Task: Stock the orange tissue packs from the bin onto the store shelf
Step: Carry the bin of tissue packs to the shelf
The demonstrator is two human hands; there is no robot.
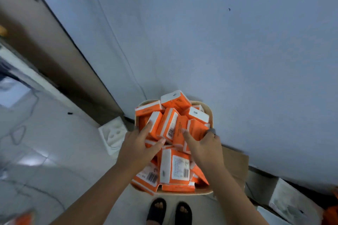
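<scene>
Below, both hands in bin (210,113) — left hand (140,144) grip clamps one orange pack (155,124), right hand (204,144) grip another (196,129).

One bin (210,113) under both hands, roughly a dozen orange tissue packs (169,124) visible in it, two hands, two sandalled feet (169,210) below wrists

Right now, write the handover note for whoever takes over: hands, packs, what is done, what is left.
Left hand: in the bin, fingers curled round an upright orange pack.
Right hand: in the bin too, fingers wrapped over another pack.
Bin: on the floor against the wall, in front of your feet, heaped with orange tissue packs; several stick up above the rim.
Done: nothing visibly stocked; the shelf is not clearly in view.
Left: lift out the gripped packs, carry them to the shelf, and repeat until the bin is empty.
</scene>
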